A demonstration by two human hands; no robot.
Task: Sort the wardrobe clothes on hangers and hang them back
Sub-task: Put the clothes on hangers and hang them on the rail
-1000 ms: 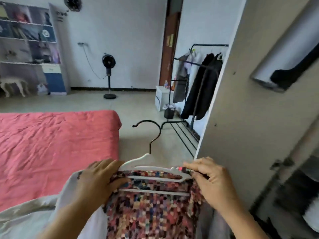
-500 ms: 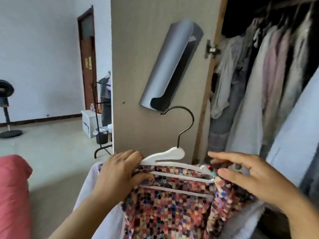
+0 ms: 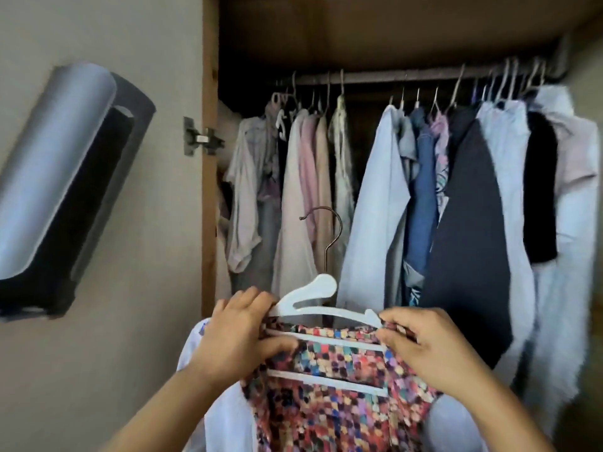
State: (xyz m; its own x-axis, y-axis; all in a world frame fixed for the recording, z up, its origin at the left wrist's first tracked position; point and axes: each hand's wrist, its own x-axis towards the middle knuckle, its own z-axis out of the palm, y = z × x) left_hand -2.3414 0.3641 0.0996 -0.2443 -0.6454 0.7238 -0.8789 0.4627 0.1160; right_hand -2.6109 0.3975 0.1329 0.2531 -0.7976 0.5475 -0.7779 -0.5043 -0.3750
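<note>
Head view: white hanger (image 3: 321,290) carrying multicoloured garment (image 3: 329,402), long axis left-right, hook up with its opening leftward, below wardrobe rail (image 3: 408,75); left hand (image 3: 239,337) and right hand (image 3: 424,345) each grip 1 end.

A multicoloured checked garment (image 3: 329,396) is seen on a white hanger (image 3: 313,296); a navy vest (image 3: 470,243) is hung among pale shirts (image 3: 375,203).
</note>
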